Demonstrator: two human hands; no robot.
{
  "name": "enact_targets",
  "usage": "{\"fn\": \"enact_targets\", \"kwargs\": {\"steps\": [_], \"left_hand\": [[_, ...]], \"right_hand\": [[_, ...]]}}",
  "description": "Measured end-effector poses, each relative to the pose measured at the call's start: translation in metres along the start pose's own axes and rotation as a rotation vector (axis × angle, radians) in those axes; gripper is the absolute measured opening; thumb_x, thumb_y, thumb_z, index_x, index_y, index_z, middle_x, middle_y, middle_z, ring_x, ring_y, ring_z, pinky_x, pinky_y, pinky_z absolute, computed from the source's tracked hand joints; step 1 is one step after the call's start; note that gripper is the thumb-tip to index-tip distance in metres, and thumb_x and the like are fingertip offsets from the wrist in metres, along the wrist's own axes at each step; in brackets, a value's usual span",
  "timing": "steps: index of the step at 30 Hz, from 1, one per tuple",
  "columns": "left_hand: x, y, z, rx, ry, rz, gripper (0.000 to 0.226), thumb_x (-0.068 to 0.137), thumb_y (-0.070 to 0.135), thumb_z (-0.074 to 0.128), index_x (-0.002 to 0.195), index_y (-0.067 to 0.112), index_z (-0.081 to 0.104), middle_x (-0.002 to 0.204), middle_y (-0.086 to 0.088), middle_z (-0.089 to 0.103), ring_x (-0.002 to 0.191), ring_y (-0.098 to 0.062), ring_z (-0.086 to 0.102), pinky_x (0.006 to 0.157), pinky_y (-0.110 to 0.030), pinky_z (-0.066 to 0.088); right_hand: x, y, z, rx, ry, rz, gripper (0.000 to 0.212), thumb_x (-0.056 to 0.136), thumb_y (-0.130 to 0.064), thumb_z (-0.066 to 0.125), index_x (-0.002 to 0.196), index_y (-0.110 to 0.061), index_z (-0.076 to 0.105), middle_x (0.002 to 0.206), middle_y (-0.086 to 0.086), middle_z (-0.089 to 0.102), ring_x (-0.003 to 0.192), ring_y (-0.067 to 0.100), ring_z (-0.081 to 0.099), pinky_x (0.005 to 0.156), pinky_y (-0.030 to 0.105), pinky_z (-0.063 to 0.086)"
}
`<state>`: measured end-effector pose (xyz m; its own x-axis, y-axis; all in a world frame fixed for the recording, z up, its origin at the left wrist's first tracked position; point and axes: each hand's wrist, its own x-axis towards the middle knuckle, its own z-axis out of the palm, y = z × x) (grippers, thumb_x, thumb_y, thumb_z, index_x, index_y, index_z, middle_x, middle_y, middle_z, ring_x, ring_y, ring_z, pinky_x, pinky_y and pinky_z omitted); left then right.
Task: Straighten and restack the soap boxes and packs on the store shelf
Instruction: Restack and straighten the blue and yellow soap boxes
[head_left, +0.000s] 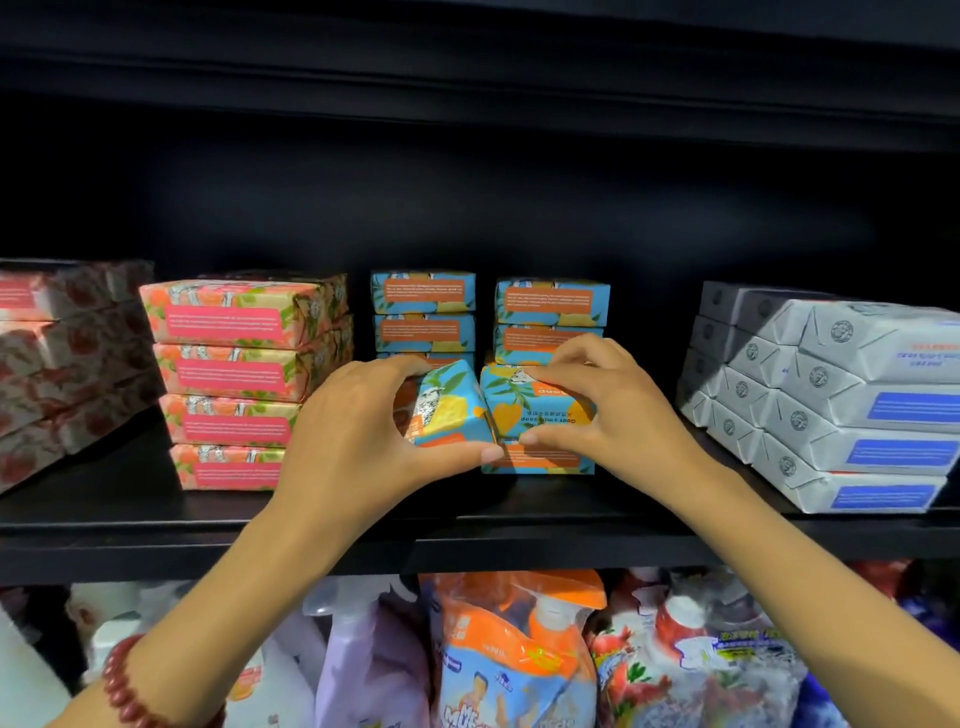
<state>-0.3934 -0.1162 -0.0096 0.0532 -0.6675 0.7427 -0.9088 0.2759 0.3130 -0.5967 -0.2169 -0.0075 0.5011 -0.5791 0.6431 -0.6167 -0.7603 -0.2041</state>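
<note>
Grips a tilted blue soap box (452, 410) at frame centre in the left hand (348, 431); pinches a second blue box (524, 413), just beside it, in the right hand (618, 405). Shows two blue stacks (423, 312) behind on the black shelf (156, 540), pink packs (228, 379) at left, grey packs (852, 405) at right.

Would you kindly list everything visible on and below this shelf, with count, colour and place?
tilted blue box: one, blue with yellow-orange print, front centre.
right blue box: one, same print, beside it, above a flat blue box.
rear blue stacks: two, behind those boxes, five boxes visible.
peach floral packs: four, stacked, left of centre.
red floral packs: count unclear, far left.
grey packs: count unclear, blue labels, stacked at right.
shelf: one, black.
bottles and pouches: several, mixed colours, below the shelf.
bracelet: one, red beads, left wrist.
left hand: one, grips the tilted blue box.
right hand: one, pinches the right blue box.
</note>
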Motion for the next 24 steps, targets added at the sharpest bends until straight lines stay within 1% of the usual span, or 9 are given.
{"fn": "enact_targets", "kwargs": {"steps": [3, 7, 9, 11, 14, 18, 21, 23, 24], "left_hand": [[0.005, 0.002, -0.003, -0.002, 0.019, 0.026, 0.092, 0.049, 0.079, 0.055, 0.112, 0.013, 0.064, 0.098, 0.003, 0.064, 0.086, -0.006, 0.049, 0.069, -0.008, 0.032], [0.015, 0.011, -0.006, -0.020, 0.040, 0.067, 0.088, 0.050, 0.078, 0.056, 0.111, 0.015, 0.064, 0.092, 0.015, 0.052, 0.084, -0.004, 0.049, 0.068, -0.008, 0.032], [0.022, 0.017, -0.007, -0.037, 0.038, 0.096, 0.087, 0.050, 0.078, 0.057, 0.110, 0.015, 0.064, 0.092, 0.014, 0.054, 0.085, -0.004, 0.051, 0.068, -0.008, 0.033], [0.031, 0.025, -0.007, -0.049, 0.016, 0.153, 0.087, 0.051, 0.081, 0.057, 0.109, 0.016, 0.064, 0.093, 0.012, 0.059, 0.084, -0.004, 0.053, 0.068, -0.010, 0.036], [0.048, 0.039, -0.001, -0.061, -0.042, 0.208, 0.093, 0.050, 0.083, 0.053, 0.113, 0.016, 0.063, 0.099, 0.007, 0.065, 0.086, -0.006, 0.057, 0.065, -0.015, 0.040], [0.067, 0.052, 0.022, -0.004, -0.129, 0.232, 0.095, 0.049, 0.083, 0.055, 0.116, 0.016, 0.062, 0.105, 0.004, 0.067, 0.095, -0.012, 0.060, 0.073, -0.025, 0.044], [0.076, 0.057, 0.037, 0.057, -0.213, 0.230, 0.083, 0.053, 0.080, 0.058, 0.105, 0.015, 0.064, 0.102, 0.000, 0.067, 0.094, -0.017, 0.061, 0.077, -0.035, 0.051], [0.079, 0.059, 0.042, 0.089, -0.233, 0.242, 0.077, 0.054, 0.080, 0.054, 0.093, 0.013, 0.063, 0.102, -0.004, 0.067, 0.096, -0.020, 0.060, 0.082, -0.041, 0.051], [0.079, 0.059, 0.042, 0.094, -0.218, 0.259, 0.078, 0.056, 0.079, 0.052, 0.094, 0.012, 0.065, 0.102, -0.003, 0.067, 0.098, -0.019, 0.059, 0.083, -0.040, 0.050]], "right_hand": [[-0.001, 0.000, -0.001, -0.029, 0.016, 0.000, 0.061, 0.068, -0.048, 0.074, 0.122, -0.022, 0.060, 0.109, -0.016, 0.045, 0.103, -0.001, 0.035, 0.089, 0.022, 0.037], [-0.006, -0.006, 0.000, -0.075, 0.041, -0.012, 0.056, 0.072, -0.044, 0.073, 0.122, -0.022, 0.059, 0.112, -0.011, 0.050, 0.102, 0.002, 0.036, 0.085, 0.024, 0.040], [-0.012, -0.008, 0.000, -0.091, 0.056, -0.003, 0.056, 0.075, -0.037, 0.072, 0.126, -0.020, 0.057, 0.117, -0.007, 0.051, 0.108, 0.006, 0.038, 0.090, 0.026, 0.041], [-0.024, -0.007, -0.005, -0.069, 0.118, 0.029, 0.056, 0.076, -0.032, 0.073, 0.126, -0.017, 0.055, 0.119, -0.006, 0.051, 0.112, 0.008, 0.040, 0.092, 0.023, 0.039], [-0.046, -0.002, -0.017, -0.027, 0.183, 0.097, 0.055, 0.075, -0.036, 0.073, 0.123, -0.017, 0.057, 0.113, -0.011, 0.050, 0.107, 0.005, 0.044, 0.086, 0.015, 0.035], [-0.070, 0.002, -0.030, 0.049, 0.002, 0.161, 0.057, 0.068, -0.065, 0.056, 0.102, -0.021, 0.069, 0.099, -0.014, 0.061, 0.096, 0.000, 0.054, 0.082, 0.012, 0.038], [-0.084, 0.007, -0.027, 0.070, -0.119, 0.157, 0.057, 0.064, -0.067, 0.058, 0.102, -0.026, 0.069, 0.101, -0.018, 0.059, 0.099, -0.003, 0.053, 0.086, 0.012, 0.039], [-0.090, 0.010, -0.024, 0.083, -0.128, 0.164, 0.059, 0.062, -0.067, 0.058, 0.104, -0.027, 0.068, 0.103, -0.021, 0.057, 0.103, -0.004, 0.050, 0.089, 0.014, 0.039], [-0.091, 0.011, -0.022, 0.096, -0.121, 0.173, 0.062, 0.061, -0.069, 0.057, 0.105, -0.027, 0.069, 0.104, -0.023, 0.056, 0.104, -0.006, 0.049, 0.089, 0.013, 0.038]]}}
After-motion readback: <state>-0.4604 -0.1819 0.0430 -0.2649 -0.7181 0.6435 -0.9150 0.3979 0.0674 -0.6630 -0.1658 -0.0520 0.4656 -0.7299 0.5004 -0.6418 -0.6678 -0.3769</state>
